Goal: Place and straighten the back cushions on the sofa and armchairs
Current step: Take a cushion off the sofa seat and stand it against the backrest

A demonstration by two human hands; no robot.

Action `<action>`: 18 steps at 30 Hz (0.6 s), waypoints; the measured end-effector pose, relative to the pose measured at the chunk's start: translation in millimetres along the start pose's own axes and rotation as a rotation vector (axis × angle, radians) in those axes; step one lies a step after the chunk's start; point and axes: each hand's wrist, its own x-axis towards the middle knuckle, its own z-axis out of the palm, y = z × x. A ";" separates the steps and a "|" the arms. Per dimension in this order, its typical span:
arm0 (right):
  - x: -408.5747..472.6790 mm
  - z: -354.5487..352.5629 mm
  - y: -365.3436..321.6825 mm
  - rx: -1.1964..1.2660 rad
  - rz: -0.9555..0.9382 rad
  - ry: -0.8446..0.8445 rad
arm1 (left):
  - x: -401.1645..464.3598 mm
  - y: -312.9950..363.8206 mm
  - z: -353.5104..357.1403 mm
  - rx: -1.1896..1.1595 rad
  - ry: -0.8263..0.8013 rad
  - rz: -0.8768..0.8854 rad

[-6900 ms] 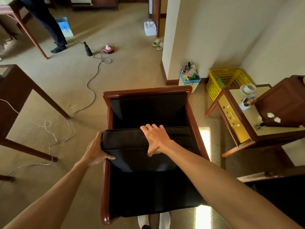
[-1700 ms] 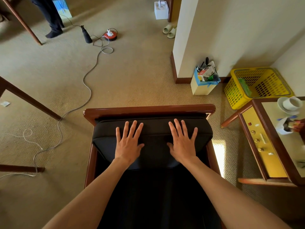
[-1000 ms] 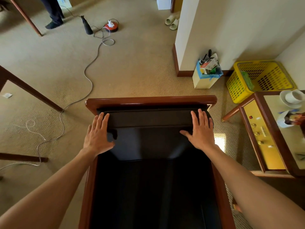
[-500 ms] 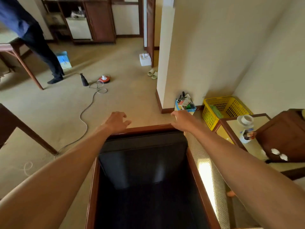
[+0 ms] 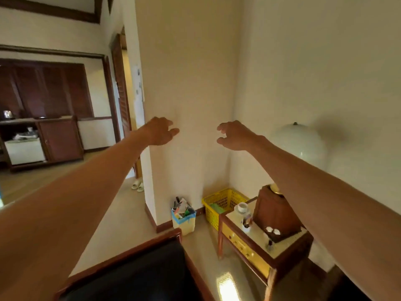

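The armchair (image 5: 121,257) with its dark wooden frame shows only at the bottom of the view. Its black back cushion (image 5: 138,272) sits inside the frame, up against the wooden back rail. My left hand (image 5: 159,131) and my right hand (image 5: 233,134) are both raised in the air in front of the cream wall, well above the chair. Both hold nothing, with fingers loosely curled and apart. The seat of the chair is out of view.
A wooden side table (image 5: 262,242) with a cup, a wooden box and small items stands right of the chair. A yellow basket (image 5: 219,203) and a small full bin (image 5: 183,218) sit by the wall corner. A white lamp globe (image 5: 301,144) is at right. Slippers (image 5: 137,185) lie on the carpet.
Both hands have let go of the chair's back rail and risen into the air. The view has tilted up from the chair to the wall.
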 end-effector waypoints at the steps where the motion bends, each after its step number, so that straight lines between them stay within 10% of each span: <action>1: -17.2 -19.0 20.4 -0.012 0.031 0.023 | 2.6 30.3 -4.1 -0.011 0.011 0.043; 18: -468.8 -284.6 391.3 -0.326 0.807 0.176 | -58.0 634.9 39.2 -0.353 -0.148 0.763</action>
